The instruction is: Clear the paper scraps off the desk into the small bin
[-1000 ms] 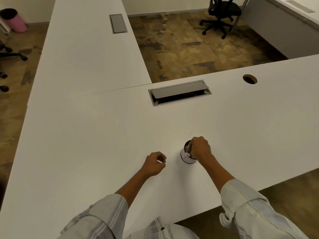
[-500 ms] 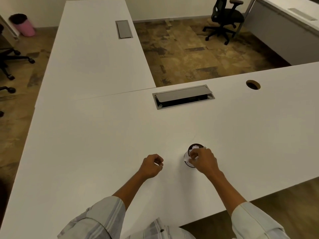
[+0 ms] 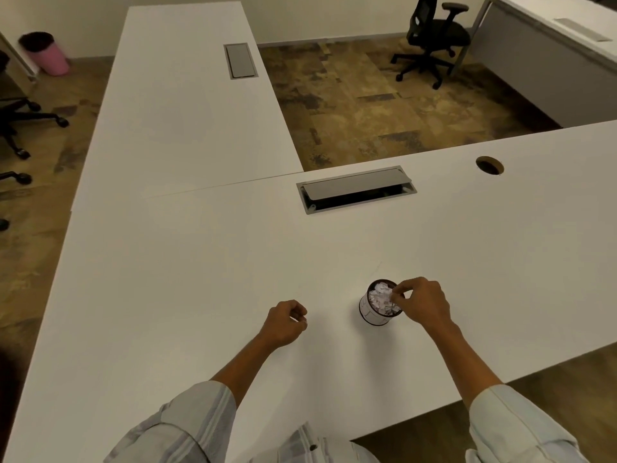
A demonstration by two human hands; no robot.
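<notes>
Small round white bin point(image 3: 370, 315) on white worktop point(image 3: 200, 262), full of crumpled white paper scraps point(image 3: 380, 297). Right hand point(image 3: 422, 304) over its rim, fingers point(image 3: 399, 293) pinched; contents indiscernible. Left hand point(image 3: 285, 324) beside bin, loosely fisted, grasp unclear.

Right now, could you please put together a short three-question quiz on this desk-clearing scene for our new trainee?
1. True or false: the small round dark-rimmed bin on the white desk already holds crumpled white paper scraps.
2. Which hand has its fingertips at the bin's rim? A. left hand B. right hand C. neither
3. Fill in: the grey cable hatch set into the desk beyond the bin has its lid ____.

Key
1. True.
2. B; the left hand rests curled on the desk, apart from the bin.
3. Partly open, with a dark gap along its near edge.
</notes>
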